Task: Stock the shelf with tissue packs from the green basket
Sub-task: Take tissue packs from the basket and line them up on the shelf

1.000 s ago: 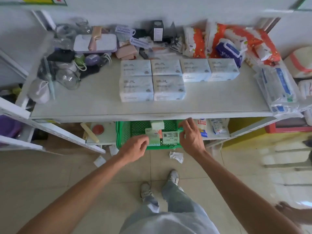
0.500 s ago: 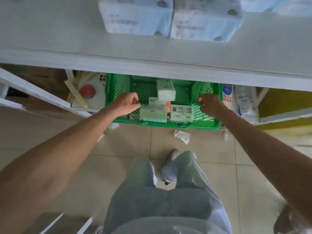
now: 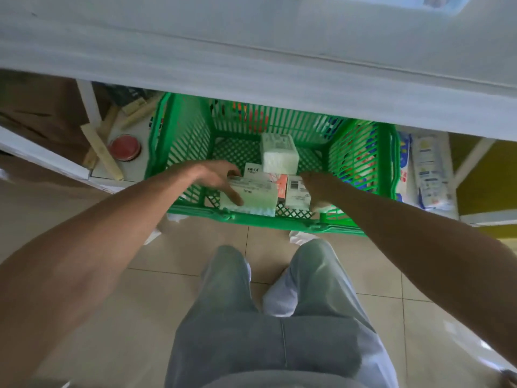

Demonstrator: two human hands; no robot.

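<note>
The green basket (image 3: 361, 169) stands under the white shelf (image 3: 251, 79), just past my knees. Several tissue packs lie in it. One white pack (image 3: 278, 152) stands upright near the back. My left hand (image 3: 215, 177) lies over a pale front-left tissue pack (image 3: 257, 198), fingers on its top and thumb down its front face. At the front right, my right hand (image 3: 319, 189) curls around a smaller barcoded tissue pack (image 3: 296, 191). An orange-printed pack (image 3: 282, 182) shows between the two. Most of the shelf top is out of view.
Left of the basket sit a red round lid (image 3: 124, 148) and wooden sticks (image 3: 100, 155). Blue-and-white packaged goods (image 3: 430, 175) stand to its right. Crumpled paper (image 3: 299, 236) lies on the tiled floor by my legs. The shelf edge overhangs the basket.
My view has dropped closer to the basket. Both hands have gone from the basket's rim down inside it and now rest on the two front packs.
</note>
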